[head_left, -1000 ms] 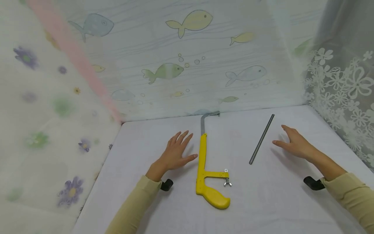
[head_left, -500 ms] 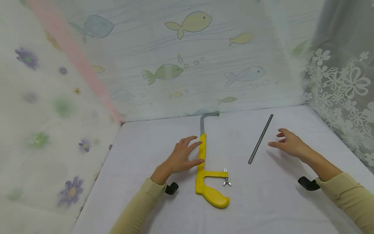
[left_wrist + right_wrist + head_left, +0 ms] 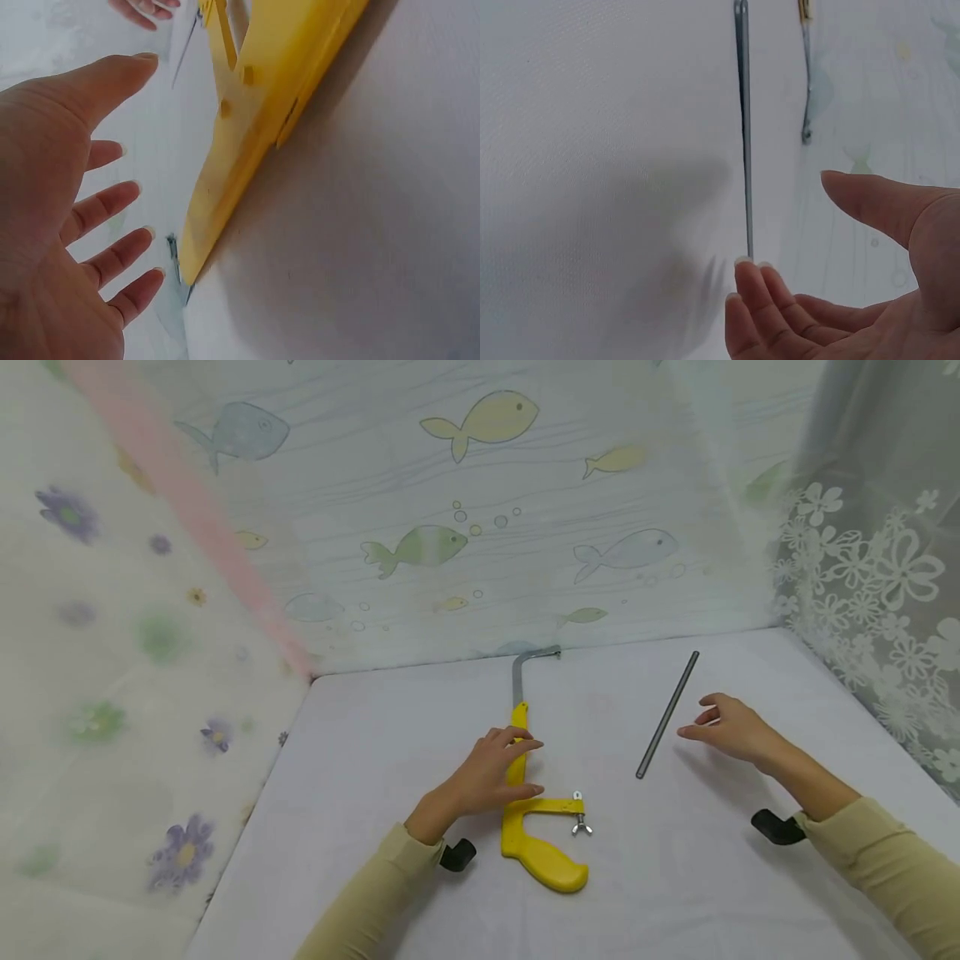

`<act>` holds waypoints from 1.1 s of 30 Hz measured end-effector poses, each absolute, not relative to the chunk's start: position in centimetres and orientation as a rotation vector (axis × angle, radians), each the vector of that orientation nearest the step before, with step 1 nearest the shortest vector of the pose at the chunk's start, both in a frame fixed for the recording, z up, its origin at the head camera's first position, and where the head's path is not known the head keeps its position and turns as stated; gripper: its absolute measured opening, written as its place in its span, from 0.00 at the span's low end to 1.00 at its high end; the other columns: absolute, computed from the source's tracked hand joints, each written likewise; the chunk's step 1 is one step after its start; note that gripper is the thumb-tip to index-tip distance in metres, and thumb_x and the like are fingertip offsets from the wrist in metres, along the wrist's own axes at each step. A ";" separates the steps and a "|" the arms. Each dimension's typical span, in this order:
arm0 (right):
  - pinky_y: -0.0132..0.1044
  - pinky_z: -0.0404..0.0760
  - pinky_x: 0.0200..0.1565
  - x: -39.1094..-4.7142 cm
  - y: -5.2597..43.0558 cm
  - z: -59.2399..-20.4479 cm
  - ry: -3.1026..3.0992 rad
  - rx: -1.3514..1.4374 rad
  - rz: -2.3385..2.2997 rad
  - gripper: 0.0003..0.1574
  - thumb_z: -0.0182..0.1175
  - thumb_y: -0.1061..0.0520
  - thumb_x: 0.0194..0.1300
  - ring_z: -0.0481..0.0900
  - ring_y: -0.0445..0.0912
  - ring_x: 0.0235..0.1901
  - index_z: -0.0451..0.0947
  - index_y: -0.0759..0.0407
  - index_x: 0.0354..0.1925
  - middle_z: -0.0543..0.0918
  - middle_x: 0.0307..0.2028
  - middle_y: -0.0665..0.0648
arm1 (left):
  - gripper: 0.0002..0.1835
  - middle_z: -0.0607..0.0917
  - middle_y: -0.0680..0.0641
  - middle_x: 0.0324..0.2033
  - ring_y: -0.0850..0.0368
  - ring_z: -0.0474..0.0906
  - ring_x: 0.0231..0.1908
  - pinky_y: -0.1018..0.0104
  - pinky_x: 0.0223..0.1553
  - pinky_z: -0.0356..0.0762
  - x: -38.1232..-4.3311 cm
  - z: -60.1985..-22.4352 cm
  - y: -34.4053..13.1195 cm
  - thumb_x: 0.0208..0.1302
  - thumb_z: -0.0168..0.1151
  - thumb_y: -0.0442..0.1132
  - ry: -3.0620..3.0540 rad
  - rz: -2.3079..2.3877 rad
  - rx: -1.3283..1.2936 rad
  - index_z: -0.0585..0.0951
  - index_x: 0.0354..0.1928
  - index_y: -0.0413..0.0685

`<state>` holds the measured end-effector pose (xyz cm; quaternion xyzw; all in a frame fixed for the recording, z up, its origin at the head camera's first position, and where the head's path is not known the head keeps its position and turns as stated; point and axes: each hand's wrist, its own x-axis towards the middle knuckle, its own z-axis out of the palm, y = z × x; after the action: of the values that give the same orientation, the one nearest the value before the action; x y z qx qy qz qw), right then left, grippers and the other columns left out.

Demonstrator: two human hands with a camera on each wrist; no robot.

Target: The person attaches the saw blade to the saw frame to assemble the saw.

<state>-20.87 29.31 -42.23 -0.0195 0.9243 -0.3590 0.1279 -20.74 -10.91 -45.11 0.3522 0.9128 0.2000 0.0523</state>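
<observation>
A yellow hacksaw frame (image 3: pixel 555 868) with a grey metal front bow lies on the white cloth, and no blade is fitted in it. My left hand (image 3: pixel 483 777) is over its yellow spine, fingers spread; in the left wrist view a gap shows between that hand and the frame (image 3: pixel 232 135). To the right lies a slim dark grey strip (image 3: pixel 667 714), which looks like a hacksaw blade. Just right of the strip is my right hand (image 3: pixel 731 727), fingers relaxed and holding nothing. In the right wrist view its fingertips overlap the strip's (image 3: pixel 746 150) lower end; contact is unclear.
A wing nut (image 3: pixel 582 829) sits on the frame's short yellow arm. Fish-printed fabric (image 3: pixel 427 543) rises behind the white table (image 3: pixel 390 710). Flowered fabric (image 3: pixel 172 710) stands at left, a lace curtain (image 3: pixel 885 560) at right. Each wrist carries a black camera mount (image 3: pixel 776 827).
My left hand has moved right and a little nearer, from beside the hacksaw frame to over its spine. My right hand has shifted left towards the grey strip. Frame and strip lie still.
</observation>
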 end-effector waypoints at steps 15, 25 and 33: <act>0.52 0.80 0.46 -21.6 28.1 -42.3 2.652 -0.054 -0.984 0.46 0.63 0.47 0.71 0.81 0.59 0.45 0.61 0.86 0.63 0.78 0.51 0.77 | 0.32 0.77 0.51 0.61 0.55 0.71 0.60 0.62 0.65 0.67 -19.6 -46.2 -8.8 0.65 0.72 0.52 2.659 0.596 1.169 0.76 0.67 0.51; 0.40 0.78 0.33 -22.5 26.6 -43.2 2.658 0.084 -0.993 0.32 0.64 0.50 0.70 0.79 0.49 0.31 0.74 0.81 0.51 0.84 0.30 0.60 | 0.30 0.79 0.55 0.55 0.61 0.72 0.55 0.68 0.62 0.70 -19.1 -46.8 -8.1 0.67 0.71 0.47 2.591 0.582 1.170 0.73 0.68 0.51; 0.37 0.73 0.24 -24.0 25.6 -44.7 2.748 0.133 -0.921 0.22 0.65 0.50 0.66 0.73 0.44 0.19 0.78 0.71 0.31 0.78 0.18 0.54 | 0.28 0.78 0.56 0.46 0.63 0.71 0.46 0.73 0.52 0.72 -19.2 -46.8 -7.7 0.68 0.70 0.46 2.559 0.599 1.142 0.75 0.66 0.49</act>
<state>-23.96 25.62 -44.68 0.0455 0.9403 -0.3153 0.1199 -19.18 -7.69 -46.84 0.3947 0.8845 0.2070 0.1376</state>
